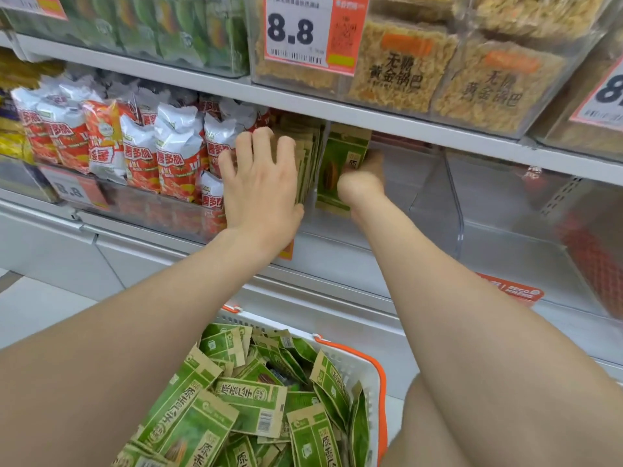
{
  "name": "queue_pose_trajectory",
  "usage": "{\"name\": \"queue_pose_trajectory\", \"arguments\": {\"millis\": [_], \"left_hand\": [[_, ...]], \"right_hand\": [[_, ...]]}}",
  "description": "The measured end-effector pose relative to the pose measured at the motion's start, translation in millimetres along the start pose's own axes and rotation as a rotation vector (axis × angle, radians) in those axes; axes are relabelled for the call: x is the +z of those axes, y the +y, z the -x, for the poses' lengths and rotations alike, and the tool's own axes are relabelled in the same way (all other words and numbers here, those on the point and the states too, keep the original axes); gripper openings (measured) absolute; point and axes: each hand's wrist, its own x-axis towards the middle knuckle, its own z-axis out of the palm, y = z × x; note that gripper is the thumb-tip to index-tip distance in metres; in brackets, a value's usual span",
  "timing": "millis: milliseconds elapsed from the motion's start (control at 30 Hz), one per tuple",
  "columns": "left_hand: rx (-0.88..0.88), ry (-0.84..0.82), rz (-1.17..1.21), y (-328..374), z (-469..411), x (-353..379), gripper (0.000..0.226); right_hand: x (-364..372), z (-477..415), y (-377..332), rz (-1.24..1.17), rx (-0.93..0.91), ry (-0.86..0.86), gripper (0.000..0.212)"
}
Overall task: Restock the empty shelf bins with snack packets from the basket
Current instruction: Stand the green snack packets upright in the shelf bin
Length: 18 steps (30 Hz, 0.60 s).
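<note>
A white basket (364,365) with an orange rim sits low in front of me, full of green and tan snack packets (249,399). On the middle shelf stands a clear bin (387,203). A row of upright green and tan packets (308,163) fills its left end. My left hand (259,183) lies flat against that row, fingers straight. My right hand (362,182) reaches into the bin and grips one upright green packet (340,163) just right of the row; its fingers are partly hidden behind the packet.
Red and white snack bags (141,153) fill the bin to the left. The clear bin (526,210) to the right holds nothing. Above, a bin holds golden crispy rice packs (404,72) behind an 8.8 price tag (303,32).
</note>
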Motion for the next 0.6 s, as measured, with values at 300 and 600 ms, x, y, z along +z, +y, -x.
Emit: {"name": "queue_pose_trajectory", "arguments": {"millis": [300,600], "left_hand": [[0.027,-0.003,-0.039,-10.2,-4.1,23.8,0.068],[0.038,-0.014,0.013,-11.0,-6.5,25.0,0.071]], "right_hand": [[25.0,-51.9,6.6,0.308,-0.077,0.144,0.045],[24.3,-52.8,22.8,0.217,-0.083,0.144,0.032]]}}
